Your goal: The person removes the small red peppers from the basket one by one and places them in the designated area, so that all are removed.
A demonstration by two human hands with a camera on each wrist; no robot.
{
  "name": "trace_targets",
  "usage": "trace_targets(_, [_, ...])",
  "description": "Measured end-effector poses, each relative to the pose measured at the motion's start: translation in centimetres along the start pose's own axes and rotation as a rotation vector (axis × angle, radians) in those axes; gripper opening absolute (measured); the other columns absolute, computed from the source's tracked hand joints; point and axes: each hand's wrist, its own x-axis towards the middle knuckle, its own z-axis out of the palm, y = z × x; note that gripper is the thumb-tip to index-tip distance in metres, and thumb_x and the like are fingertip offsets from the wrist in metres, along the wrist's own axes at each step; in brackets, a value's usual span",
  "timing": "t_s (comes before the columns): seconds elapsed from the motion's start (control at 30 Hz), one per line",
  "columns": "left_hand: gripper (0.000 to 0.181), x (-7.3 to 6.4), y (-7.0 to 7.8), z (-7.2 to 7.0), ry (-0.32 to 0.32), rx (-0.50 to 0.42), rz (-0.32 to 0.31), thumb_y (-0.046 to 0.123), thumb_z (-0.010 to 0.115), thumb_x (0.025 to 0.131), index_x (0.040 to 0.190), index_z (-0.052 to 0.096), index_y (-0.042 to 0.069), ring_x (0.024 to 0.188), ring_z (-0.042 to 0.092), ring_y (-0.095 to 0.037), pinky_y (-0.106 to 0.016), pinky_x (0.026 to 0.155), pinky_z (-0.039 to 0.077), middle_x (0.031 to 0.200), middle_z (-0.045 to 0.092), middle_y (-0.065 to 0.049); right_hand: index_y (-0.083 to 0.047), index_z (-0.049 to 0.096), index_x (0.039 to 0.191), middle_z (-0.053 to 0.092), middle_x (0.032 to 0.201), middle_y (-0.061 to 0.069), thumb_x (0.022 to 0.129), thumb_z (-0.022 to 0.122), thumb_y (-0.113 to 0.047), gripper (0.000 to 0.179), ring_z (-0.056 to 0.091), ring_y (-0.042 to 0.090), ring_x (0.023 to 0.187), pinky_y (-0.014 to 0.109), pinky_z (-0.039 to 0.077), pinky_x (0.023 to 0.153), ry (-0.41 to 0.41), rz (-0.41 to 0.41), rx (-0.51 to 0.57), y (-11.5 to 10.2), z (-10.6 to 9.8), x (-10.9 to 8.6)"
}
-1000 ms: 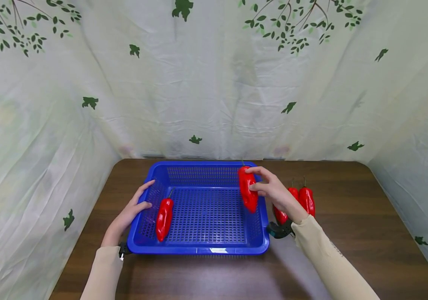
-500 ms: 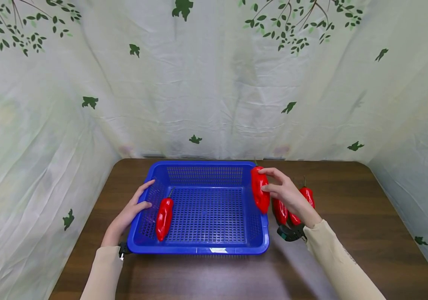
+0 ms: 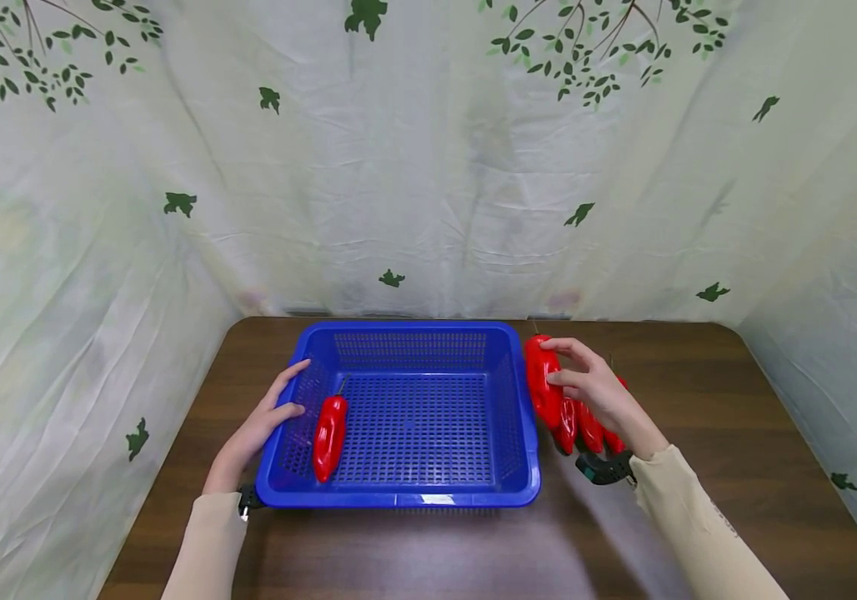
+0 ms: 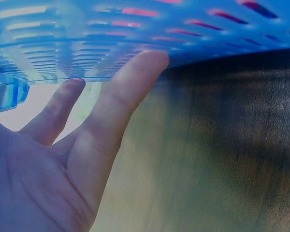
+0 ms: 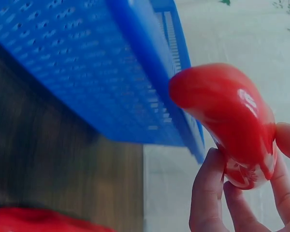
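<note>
My right hand pinches a glossy red pepper between thumb and fingers, just outside the right rim of a blue perforated plastic basket. Close up in the right wrist view, the held pepper overlaps the basket's outer wall. At the basket's left side, my left hand holds the rim, two digits reaching over it. The left wrist view shows digits of the left hand up against the perforated wall. Inside the basket, toward the left, lies another red pepper.
Several more red peppers lie on the brown wooden table to the basket's right, partly hidden by my right hand and wrist. A pale curtain with leaf prints hangs behind the table and along its sides.
My right hand has moved right with the pepper, from over the basket's right end, across the rim, to just outside it. My left hand and the basket have stayed put.
</note>
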Motion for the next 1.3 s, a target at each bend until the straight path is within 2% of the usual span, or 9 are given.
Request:
trace_targets(0.2, [0.064,0.0,0.1,0.0,0.002,0.005,-0.006,0.010,0.043,0.097,0.152,0.017,0.029,0.135,0.018,-0.052,-0.062,0.093,0.039,0.156,0.002,-0.019,-0.003,0.040,0.136,0.031,0.146,0.016,0.092,0.054,-0.002,0.046,0.039,0.034,0.120,0.035,0.052,0.084,0.034,0.010,-0.036,0.4,-1.4,-0.9])
trace_targets(0.33, [0.065,-0.1,0.1,0.0,0.004,0.008,-0.007,0.009,0.043,0.096,0.152,0.017,0.029,0.134,0.018,-0.052,-0.062,0.093,0.040,0.156,0.002,-0.019,-0.004,0.040,0.137,0.029,0.147,0.016,0.093,0.053,-0.004,0.046,0.036,0.033,0.121,0.034,0.051,0.084,0.054,0.024,-0.051,0.7,-2.2,-1.5])
trace_targets(0.63, [0.065,-0.1,0.2,0.2,0.009,0.036,-0.009,0.011,0.045,0.096,0.153,0.016,0.029,0.136,0.014,-0.053,-0.064,0.093,0.039,0.157,0.000,-0.017,-0.009,0.041,0.137,0.031,0.141,0.014,0.093,0.056,-0.007,0.046,0.044,0.024,0.112,0.035,0.052,0.084,0.072,0.023,-0.052,1.5,-4.4,-2.7])
trace_targets(0.8, [0.065,-0.2,0.3,0.2,0.009,0.034,-0.009,0.011,0.044,0.096,0.153,0.016,0.029,0.136,0.015,-0.052,-0.064,0.093,0.039,0.157,0.000,-0.017,-0.014,0.045,0.134,0.033,0.137,0.008,0.095,0.053,-0.008,0.041,0.046,0.020,0.108,0.032,0.052,0.082,0.078,0.017,-0.009,1.9,-5.7,-3.2])
trace_targets(0.93, [0.066,-0.2,0.3,0.2,0.010,0.031,-0.014,0.011,0.045,0.096,0.153,0.016,0.029,0.135,0.015,-0.053,-0.063,0.092,0.040,0.157,0.000,-0.017,-0.013,0.046,0.134,0.037,0.133,0.004,0.096,0.052,-0.006,0.039,0.051,0.017,0.104,0.031,0.053,0.080,0.083,-0.011,0.025,2.4,-6.6,-3.8])
trace_targets(1.3, [0.066,0.0,0.2,0.1,0.011,0.028,-0.009,0.010,0.044,0.096,0.152,0.017,0.029,0.136,0.015,-0.053,-0.063,0.093,0.039,0.157,0.001,-0.017,-0.011,0.045,0.134,0.043,0.129,-0.004,0.096,0.050,-0.005,0.038,0.053,0.013,0.102,0.027,0.053,0.079,0.126,-0.032,0.026,3.7,-9.1,-5.3])
